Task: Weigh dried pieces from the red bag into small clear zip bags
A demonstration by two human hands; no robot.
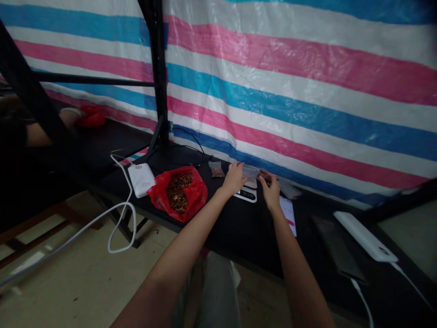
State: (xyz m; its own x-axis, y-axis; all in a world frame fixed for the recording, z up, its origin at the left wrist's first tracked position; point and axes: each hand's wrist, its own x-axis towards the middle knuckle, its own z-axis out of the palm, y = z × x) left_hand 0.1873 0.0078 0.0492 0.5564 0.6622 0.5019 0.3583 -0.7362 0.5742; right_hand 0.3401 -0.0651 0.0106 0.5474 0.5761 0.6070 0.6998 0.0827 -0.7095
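My left hand (234, 178) and my right hand (270, 187) are both closed on the edges of a small clear zip bag (251, 172), one at each side. They hold it over a small white digital scale (248, 196), partly hidden under the bag and my left hand. Just left of my left hand lies another small zip bag (216, 170) with brown bits inside. Further left, an open red plastic bag (198, 196) holds a heap of brown dried pieces (178, 193). Beside my right wrist lies a phone (288, 215) with a lit screen.
A white power bank (141, 180) with a looping white cable (131, 214) sits at the left. On the right are a dark flat device (337, 250) and a long white device (363, 237), both cabled. Black frame posts and striped sheeting (290, 91) stand behind; another person's arm (54, 127) shows far left.
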